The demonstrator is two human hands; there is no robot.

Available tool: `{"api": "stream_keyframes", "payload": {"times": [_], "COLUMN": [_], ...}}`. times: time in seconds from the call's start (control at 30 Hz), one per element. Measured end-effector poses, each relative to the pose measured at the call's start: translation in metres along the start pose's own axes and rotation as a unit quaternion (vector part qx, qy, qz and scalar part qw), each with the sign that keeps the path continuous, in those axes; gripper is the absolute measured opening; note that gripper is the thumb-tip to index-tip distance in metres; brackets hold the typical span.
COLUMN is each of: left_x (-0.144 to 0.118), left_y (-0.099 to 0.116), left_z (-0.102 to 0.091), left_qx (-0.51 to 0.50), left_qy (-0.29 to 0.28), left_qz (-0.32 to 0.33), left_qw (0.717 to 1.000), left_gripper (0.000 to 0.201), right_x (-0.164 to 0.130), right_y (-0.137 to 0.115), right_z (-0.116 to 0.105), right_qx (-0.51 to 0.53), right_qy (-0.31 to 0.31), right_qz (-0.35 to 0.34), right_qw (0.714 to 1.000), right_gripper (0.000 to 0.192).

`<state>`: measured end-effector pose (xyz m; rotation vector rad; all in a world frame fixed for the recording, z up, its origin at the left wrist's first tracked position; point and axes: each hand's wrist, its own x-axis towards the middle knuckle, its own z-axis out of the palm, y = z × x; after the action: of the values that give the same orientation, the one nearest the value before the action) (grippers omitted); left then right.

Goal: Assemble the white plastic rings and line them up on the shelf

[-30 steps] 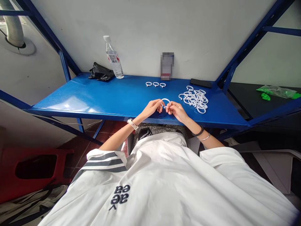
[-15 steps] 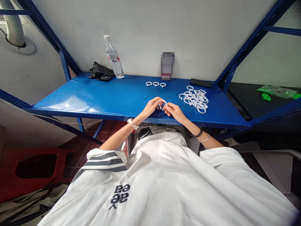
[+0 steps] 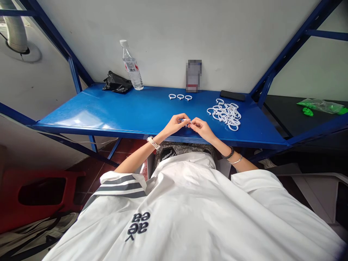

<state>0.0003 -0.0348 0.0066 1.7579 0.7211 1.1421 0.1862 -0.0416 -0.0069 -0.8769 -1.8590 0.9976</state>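
Both hands meet just above the near edge of the blue worktop (image 3: 114, 108), fingertips nearly touching. The left hand (image 3: 175, 125) and right hand (image 3: 200, 127) each pinch one side of a single white plastic ring (image 3: 187, 120), of which only a sliver shows between the fingers. It looks to me as if the ring's open ends are being pressed together to snap it shut, though the fingers cover too much of it to be sure. If so, the next move calls for a firm squeeze with the ends lined up, then a free spot on the worktop to set it down.

Farther back lie three closed rings in a row (image 3: 180, 97), side by side. To the right sits a loose heap of rings (image 3: 225, 113), well apart from the hands.

As for writing: the water bottle (image 3: 131, 67) by the wall carries a red and white label too small to read. The dark patch on the clothing below the worktop edge bears pale lettering I cannot make out. The white shirt (image 3: 190, 210) shows dark letters, seen upside down from here, roughly "ea ae".
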Motion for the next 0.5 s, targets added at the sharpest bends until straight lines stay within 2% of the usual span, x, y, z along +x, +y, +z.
{"api": "stream_keyframes", "payload": {"times": [0.17,0.33,0.5], "left_x": [-0.0002,-0.0004,-0.0013], "left_y": [0.0012,0.0023,0.0045], "left_z": [0.0,-0.0015,-0.0012], "left_qx": [-0.019,-0.064,-0.118], "left_qy": [-0.02,-0.064,-0.042], "left_qz": [-0.028,-0.06,-0.043], "left_qw": [0.999,0.994,0.991], "left_gripper": [0.046,0.042,0.038], "right_x": [0.0015,0.0002,0.0012], "right_y": [0.0032,0.0023,0.0046], "right_z": [-0.0027,-0.0036,-0.0035], "right_qx": [0.037,0.048,0.064], "right_qy": [0.073,0.071,0.088], "right_qz": [0.013,0.007,0.007], "right_qw": [0.997,0.996,0.994], "right_gripper": [0.031,0.028,0.033]}}
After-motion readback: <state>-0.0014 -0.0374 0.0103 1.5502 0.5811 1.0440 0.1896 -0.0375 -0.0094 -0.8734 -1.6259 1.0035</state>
